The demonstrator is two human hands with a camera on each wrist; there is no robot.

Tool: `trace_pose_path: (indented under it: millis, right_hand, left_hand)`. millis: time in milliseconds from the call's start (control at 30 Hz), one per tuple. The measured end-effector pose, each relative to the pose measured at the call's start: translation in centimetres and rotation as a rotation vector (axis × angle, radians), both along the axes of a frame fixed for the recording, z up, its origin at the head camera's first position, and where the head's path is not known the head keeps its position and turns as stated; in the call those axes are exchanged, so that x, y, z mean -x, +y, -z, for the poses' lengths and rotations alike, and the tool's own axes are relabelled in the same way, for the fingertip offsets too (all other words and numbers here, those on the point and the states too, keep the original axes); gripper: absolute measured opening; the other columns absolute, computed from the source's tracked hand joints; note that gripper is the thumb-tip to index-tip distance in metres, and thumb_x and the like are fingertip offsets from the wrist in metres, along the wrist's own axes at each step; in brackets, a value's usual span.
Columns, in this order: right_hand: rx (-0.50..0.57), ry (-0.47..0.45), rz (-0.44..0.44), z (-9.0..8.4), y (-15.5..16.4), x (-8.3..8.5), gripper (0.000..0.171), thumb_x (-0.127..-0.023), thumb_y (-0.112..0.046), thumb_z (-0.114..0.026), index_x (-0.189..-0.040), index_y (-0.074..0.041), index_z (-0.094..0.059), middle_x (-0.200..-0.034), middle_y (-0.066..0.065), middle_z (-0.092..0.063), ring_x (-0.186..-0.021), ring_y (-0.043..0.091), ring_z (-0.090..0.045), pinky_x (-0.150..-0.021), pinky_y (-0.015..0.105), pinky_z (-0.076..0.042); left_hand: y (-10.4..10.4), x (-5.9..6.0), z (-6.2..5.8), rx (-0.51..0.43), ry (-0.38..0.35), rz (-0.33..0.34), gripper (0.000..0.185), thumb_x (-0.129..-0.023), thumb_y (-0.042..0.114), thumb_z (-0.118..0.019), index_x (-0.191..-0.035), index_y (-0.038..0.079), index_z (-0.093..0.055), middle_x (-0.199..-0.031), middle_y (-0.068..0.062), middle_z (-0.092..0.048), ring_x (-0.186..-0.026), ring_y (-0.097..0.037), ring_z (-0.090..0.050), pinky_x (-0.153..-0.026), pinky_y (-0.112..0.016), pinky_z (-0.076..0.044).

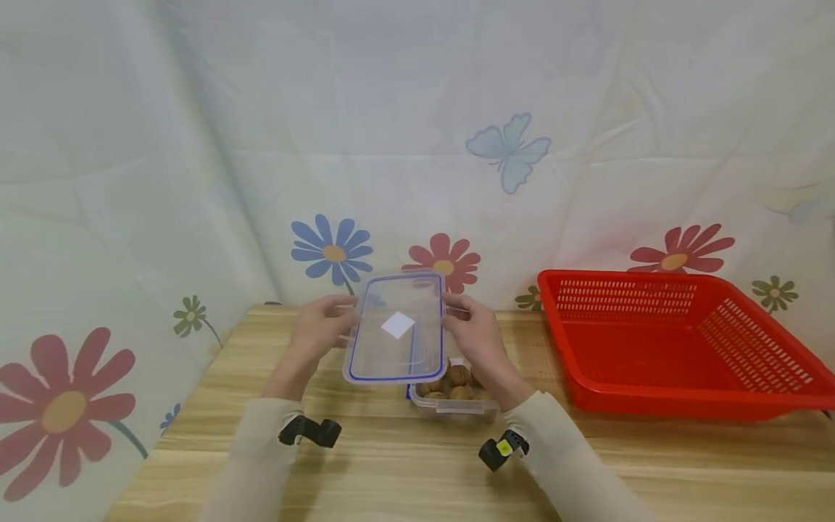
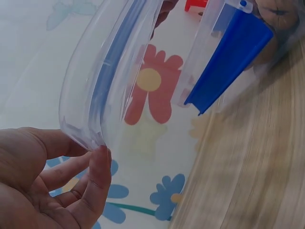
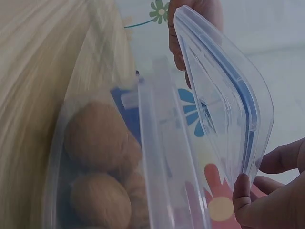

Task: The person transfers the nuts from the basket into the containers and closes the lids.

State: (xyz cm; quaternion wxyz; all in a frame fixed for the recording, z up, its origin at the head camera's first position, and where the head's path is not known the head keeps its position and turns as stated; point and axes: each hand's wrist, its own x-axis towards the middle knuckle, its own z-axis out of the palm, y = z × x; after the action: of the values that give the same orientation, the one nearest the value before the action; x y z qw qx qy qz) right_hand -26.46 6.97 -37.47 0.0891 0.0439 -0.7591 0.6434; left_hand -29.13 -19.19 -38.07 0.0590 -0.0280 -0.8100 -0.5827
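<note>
Both hands hold a clear rectangular lid (image 1: 381,362) with a blue seal, raised over the table and tilted. My left hand (image 1: 318,328) pinches its left edge between thumb and fingers. At the opposite edge, my right hand (image 1: 479,337) pinches it the same way. A white square label (image 1: 398,325) shows on the lid. Below, partly hidden by the lid and right hand, a clear plastic container (image 1: 457,407) stands on the table, with several walnuts (image 3: 97,136) inside. In the left wrist view a blue latch (image 2: 233,59) hangs out from the container's side.
A red perforated plastic basket (image 1: 652,400) stands on the right of the wooden table (image 1: 391,464). Behind the table hangs a white cloth (image 1: 391,145) printed with flowers and a butterfly. A black camera band (image 1: 309,431) is on each wrist.
</note>
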Motion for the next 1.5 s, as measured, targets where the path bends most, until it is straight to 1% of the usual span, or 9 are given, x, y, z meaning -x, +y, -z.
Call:
trace_pose_path:
  millis: [133, 300, 367, 533, 633, 833, 1100, 1333, 1500]
  right_hand:
    - [0.022, -0.021, -0.007, 0.1, 1.3, 0.4, 0.041, -0.101, 0.004, -0.06, -0.142, 0.003, -0.064, -0.137, 0.022, -0.066, -0.124, 0.037, -0.062, -0.107, 0.049, -0.054]
    - [0.061, -0.04, -0.026, 0.1, 2.6, 0.3, 0.041, -0.104, 0.004, -0.055, -0.145, 0.005, -0.06, -0.141, 0.024, -0.062, -0.124, 0.04, -0.06, -0.112, 0.054, -0.051]
    - [0.048, -0.047, -0.019, 0.1, 3.1, 0.3, 0.041, -0.104, 0.003, -0.055, -0.145, 0.004, -0.06, -0.142, 0.024, -0.061, -0.124, 0.04, -0.06, -0.113, 0.054, -0.05]
    - [0.019, -0.044, 0.013, 0.0, 4.0, 0.8, 0.041, -0.103, 0.002, -0.056, -0.144, 0.004, -0.061, -0.143, 0.024, -0.062, -0.126, 0.041, -0.06, -0.113, 0.052, -0.05]
    - [0.035, -0.045, 0.017, 0.0, 4.4, 0.9, 0.041, -0.103, 0.002, -0.055, -0.144, 0.005, -0.061, -0.144, 0.025, -0.061, -0.127, 0.041, -0.06, -0.114, 0.052, -0.049]
    - [0.057, -0.083, 0.028, -0.3, 5.2, 0.7, 0.042, -0.105, -0.001, -0.053, -0.147, 0.003, -0.059, -0.147, 0.023, -0.059, -0.126, 0.041, -0.058, -0.116, 0.053, -0.048]
    - [0.093, -0.139, 0.044, -0.8, 6.3, 0.8, 0.043, -0.107, -0.004, -0.052, -0.149, 0.001, -0.058, -0.149, 0.022, -0.058, -0.129, 0.038, -0.056, -0.118, 0.048, -0.046]
    - [0.099, -0.218, 0.041, -1.3, 7.1, 0.5, 0.044, -0.109, -0.011, -0.051, -0.153, -0.01, -0.056, -0.153, 0.011, -0.054, -0.136, 0.034, -0.051, -0.122, 0.05, -0.039]
    - [0.136, -0.239, 0.049, -1.3, 7.3, 0.5, 0.044, -0.107, -0.012, -0.052, -0.15, -0.013, -0.06, -0.152, 0.009, -0.055, -0.137, 0.034, -0.048, -0.122, 0.051, -0.036]
  left_hand:
    - [1.2, 0.3, 0.0, -0.049, -0.003, 0.008, 0.043, -0.101, 0.008, -0.068, -0.142, -0.002, -0.064, -0.123, -0.029, -0.07, -0.085, -0.025, -0.073, -0.073, -0.033, -0.066]
    - [2.5, 0.5, 0.1, -0.089, -0.009, 0.017, 0.043, -0.099, 0.005, -0.069, -0.141, -0.002, -0.064, -0.122, -0.028, -0.071, -0.084, -0.025, -0.073, -0.074, -0.036, -0.067]
    - [3.0, 0.5, 0.1, -0.096, -0.008, 0.017, 0.043, -0.099, 0.005, -0.069, -0.141, -0.001, -0.064, -0.121, -0.027, -0.071, -0.083, -0.025, -0.073, -0.074, -0.036, -0.067]
    - [4.1, 0.7, -0.1, -0.113, -0.007, 0.019, 0.043, -0.098, 0.005, -0.07, -0.141, 0.0, -0.065, -0.118, -0.026, -0.072, -0.083, -0.025, -0.073, -0.073, -0.036, -0.067]
    - [4.6, 0.8, -0.2, -0.113, -0.004, 0.022, 0.043, -0.099, 0.006, -0.071, -0.141, 0.001, -0.065, -0.118, -0.025, -0.073, -0.083, -0.026, -0.072, -0.074, -0.038, -0.067]
    - [5.5, 1.0, -0.2, -0.141, 0.011, 0.026, 0.044, -0.098, 0.005, -0.072, -0.141, 0.0, -0.065, -0.115, -0.026, -0.073, -0.079, -0.023, -0.071, -0.077, -0.043, -0.068]
    - [6.7, 0.9, -0.2, -0.186, 0.014, 0.06, 0.045, -0.099, 0.005, -0.07, -0.143, -0.001, -0.063, -0.116, -0.026, -0.073, -0.08, -0.023, -0.073, -0.077, -0.042, -0.068]
    - [7.2, 1.0, -0.1, -0.257, 0.057, 0.086, 0.041, -0.102, 0.0, -0.063, -0.143, 0.002, -0.065, -0.114, -0.024, -0.072, -0.079, -0.02, -0.072, -0.074, -0.034, -0.067]
    - [7.2, 1.0, 0.1, -0.214, 0.119, 0.089, 0.041, -0.098, -0.007, -0.064, -0.138, 0.003, -0.069, -0.115, -0.022, -0.071, -0.084, -0.022, -0.074, -0.074, -0.034, -0.067]
